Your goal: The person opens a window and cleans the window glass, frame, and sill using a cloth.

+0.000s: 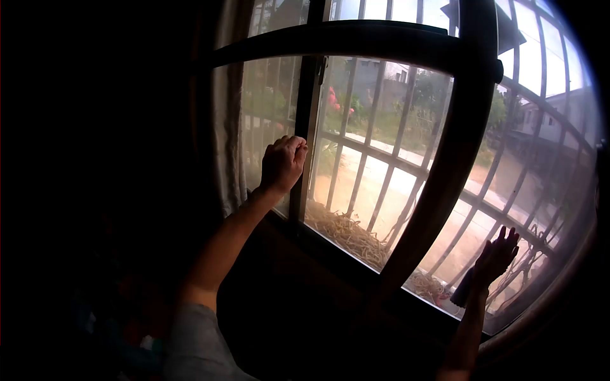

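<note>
My left hand [284, 164] is raised to the dark upright window frame [307, 120] near the middle of the view. Its fingers are curled closed against the frame's edge; what lies inside them, if anything, is hidden. Over at the right, my right hand [497, 257] is at the lower part of the right window pane [473, 228], fingers stretched out and slightly apart. Below its palm and wrist shows a dark, soft-looking piece [462, 289] with a wavy lower edge, perhaps cloth. The contact between palm and glass cannot be made out.
A thick dark post [438, 184] divides the two panes, and a crossbar [343, 35] runs above. Outside stand metal bars [375, 149], with dry stalks [346, 235] heaped at the sill. A pale curtain [234, 136] hangs at left. The room around is very dark.
</note>
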The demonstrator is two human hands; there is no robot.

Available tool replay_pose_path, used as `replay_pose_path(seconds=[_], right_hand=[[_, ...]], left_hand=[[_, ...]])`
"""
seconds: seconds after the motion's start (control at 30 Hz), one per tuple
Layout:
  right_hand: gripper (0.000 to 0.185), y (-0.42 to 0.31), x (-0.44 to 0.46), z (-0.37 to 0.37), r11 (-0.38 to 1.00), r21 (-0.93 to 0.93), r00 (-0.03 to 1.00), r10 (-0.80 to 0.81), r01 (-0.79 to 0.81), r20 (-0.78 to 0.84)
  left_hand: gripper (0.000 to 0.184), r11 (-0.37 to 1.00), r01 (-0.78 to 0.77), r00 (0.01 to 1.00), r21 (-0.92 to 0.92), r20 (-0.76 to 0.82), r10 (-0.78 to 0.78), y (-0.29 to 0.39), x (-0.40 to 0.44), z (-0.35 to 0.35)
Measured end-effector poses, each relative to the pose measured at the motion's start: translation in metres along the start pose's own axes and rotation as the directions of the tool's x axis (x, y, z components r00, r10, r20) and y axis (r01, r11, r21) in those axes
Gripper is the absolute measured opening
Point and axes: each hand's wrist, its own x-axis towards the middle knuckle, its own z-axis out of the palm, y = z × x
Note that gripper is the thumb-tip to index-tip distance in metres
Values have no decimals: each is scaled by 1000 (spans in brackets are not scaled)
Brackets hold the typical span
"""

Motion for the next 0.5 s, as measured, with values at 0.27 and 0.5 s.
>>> replay_pose_path(seconds=[0.27, 0.5], right_hand=[[49, 11, -4, 5, 998, -63, 1000, -29, 30, 8], [49, 15, -5, 10, 998, -66, 1000, 0, 1, 7]], left_hand=[[24, 790, -315, 909, 526, -71, 410, -16, 127, 44], [24, 560, -295, 892, 774, 13, 452, -42, 180, 64]])
